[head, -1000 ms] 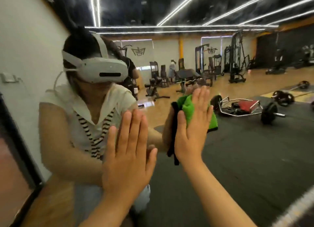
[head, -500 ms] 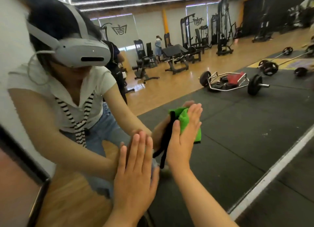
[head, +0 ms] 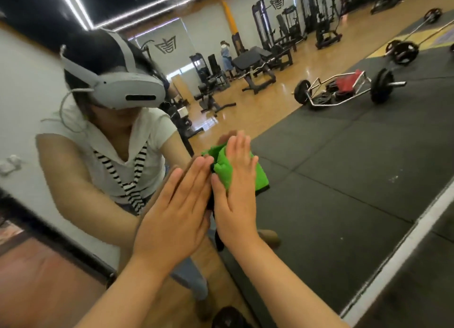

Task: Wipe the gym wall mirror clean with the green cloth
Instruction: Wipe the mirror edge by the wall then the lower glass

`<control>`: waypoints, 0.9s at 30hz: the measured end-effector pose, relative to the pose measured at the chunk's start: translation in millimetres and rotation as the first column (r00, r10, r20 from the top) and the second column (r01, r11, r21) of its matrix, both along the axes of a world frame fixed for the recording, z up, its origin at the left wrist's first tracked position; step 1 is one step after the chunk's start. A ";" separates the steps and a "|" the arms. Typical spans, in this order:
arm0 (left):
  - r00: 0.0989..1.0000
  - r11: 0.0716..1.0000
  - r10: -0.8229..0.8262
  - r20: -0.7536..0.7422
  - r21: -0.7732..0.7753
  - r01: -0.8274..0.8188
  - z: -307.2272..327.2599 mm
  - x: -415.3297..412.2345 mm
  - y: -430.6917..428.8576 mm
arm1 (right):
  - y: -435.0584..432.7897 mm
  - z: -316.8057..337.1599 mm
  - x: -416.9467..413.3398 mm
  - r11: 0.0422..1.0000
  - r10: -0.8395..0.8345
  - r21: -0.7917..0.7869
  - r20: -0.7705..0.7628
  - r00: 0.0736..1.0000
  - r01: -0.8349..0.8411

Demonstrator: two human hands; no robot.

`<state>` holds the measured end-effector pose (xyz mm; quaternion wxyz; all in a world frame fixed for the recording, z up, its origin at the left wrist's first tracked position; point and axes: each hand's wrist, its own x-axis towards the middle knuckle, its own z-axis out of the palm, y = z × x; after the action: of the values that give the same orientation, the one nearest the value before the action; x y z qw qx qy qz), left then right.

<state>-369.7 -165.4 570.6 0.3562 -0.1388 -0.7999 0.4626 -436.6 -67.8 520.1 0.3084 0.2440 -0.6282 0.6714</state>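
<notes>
The wall mirror fills most of the view and reflects the gym and the person wearing a headset. My right hand lies flat against the glass, pressing the green cloth under its palm; the cloth's black edge hangs below the hand. My left hand rests flat on the mirror just left of the right hand, fingers together and pointing up, holding nothing. The two hands almost touch at the thumb side.
The mirror's black frame runs along the lower left, with a white wall beyond it. A white strip marks the mirror's bottom edge at the right above dark rubber floor. Barbells and weight machines appear only as reflections.
Both hands have slid down the mirror and moved closer together. The right hand has carried the green cloth down with it; the view has tilted downward.
</notes>
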 end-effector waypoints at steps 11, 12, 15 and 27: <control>0.999 0.998 -0.048 -0.010 0.036 0.049 -5.6 -3.4 2.5 | -16.6 -24.3 1.8 0.991 -0.091 -0.096 -0.028 0.995 0.088; 0.999 0.998 -0.051 -0.013 0.037 0.051 -5.4 -4.6 2.4 | -13.7 -22.1 -3.6 0.993 -0.090 -0.078 -0.070 0.993 0.085; 0.999 0.999 -0.041 -0.010 0.032 0.041 -5.5 -4.7 1.6 | -3.6 -57.2 2.3 0.996 -0.026 0.077 -0.181 0.983 0.041; 1.000 1.000 -0.001 -0.016 0.017 0.001 -5.1 -2.2 2.8 | 18.3 -68.0 -8.6 0.985 -0.004 0.167 -0.186 0.983 0.036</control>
<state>-371.9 -162.6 565.6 0.3639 -0.1324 -0.8010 0.4565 -445.1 -49.5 452.1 0.3500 0.3243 -0.6542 0.5868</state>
